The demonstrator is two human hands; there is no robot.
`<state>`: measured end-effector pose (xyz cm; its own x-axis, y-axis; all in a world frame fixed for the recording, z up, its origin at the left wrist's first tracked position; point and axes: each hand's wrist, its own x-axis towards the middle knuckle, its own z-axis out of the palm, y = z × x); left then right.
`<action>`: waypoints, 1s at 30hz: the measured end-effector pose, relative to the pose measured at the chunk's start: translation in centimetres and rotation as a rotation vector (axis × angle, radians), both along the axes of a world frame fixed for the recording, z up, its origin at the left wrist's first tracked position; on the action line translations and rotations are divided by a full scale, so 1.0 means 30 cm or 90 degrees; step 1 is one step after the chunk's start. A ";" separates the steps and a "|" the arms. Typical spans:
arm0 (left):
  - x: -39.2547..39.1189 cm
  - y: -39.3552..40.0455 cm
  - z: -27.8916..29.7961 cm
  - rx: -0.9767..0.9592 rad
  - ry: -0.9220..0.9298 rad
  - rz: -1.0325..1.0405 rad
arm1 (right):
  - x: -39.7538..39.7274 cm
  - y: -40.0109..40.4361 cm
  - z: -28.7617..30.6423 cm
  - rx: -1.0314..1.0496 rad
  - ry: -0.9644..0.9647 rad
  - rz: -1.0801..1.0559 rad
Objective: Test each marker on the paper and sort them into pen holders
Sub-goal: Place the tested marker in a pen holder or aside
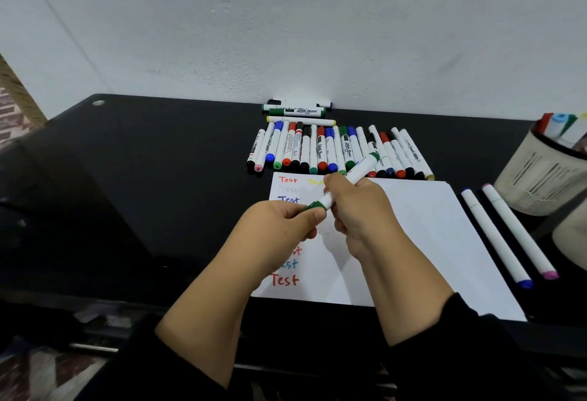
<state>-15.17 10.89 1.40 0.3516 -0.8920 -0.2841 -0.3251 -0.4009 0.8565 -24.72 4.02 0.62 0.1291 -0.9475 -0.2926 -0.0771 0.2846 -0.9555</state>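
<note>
Both hands (320, 216) curled around green marker (349, 180), left pinching its cap (313, 205).

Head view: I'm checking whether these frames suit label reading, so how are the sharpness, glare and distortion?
Head view: wide-angle bending curves the black table edge; the paper is evenly lit, without harsh glare, its "Test" words legible; print on the marker row is only partly readable; the pen holder at the right edge is stretched and cropped.
</note>
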 end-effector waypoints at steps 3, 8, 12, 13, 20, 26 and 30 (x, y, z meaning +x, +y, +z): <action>0.016 0.002 0.007 0.016 0.049 -0.030 | 0.006 0.003 -0.005 0.000 -0.027 0.034; 0.097 0.098 0.000 0.007 0.185 -0.073 | -0.130 -0.117 0.026 -0.011 -0.110 -0.124; 0.086 0.074 0.006 0.012 0.046 0.005 | -0.123 -0.113 -0.005 0.010 -0.109 -0.084; 0.067 0.057 0.011 0.014 0.017 0.009 | -0.106 -0.101 -0.010 0.013 -0.109 -0.077; 0.061 -0.014 -0.015 -0.050 -0.034 0.055 | -0.107 -0.088 -0.011 0.006 -0.148 -0.093; 0.115 -0.031 -0.038 -0.082 -0.082 0.104 | -0.078 -0.111 -0.007 -0.072 -0.098 -0.061; 0.134 -0.051 -0.042 -0.078 -0.069 0.095 | -0.029 -0.162 0.000 -0.173 0.030 -0.050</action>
<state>-11.16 9.36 0.15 0.5046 -0.8534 -0.1308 -0.3629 -0.3471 0.8648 -25.59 -0.82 0.63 0.0444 -0.9985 -0.0309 -0.1115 0.0258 -0.9934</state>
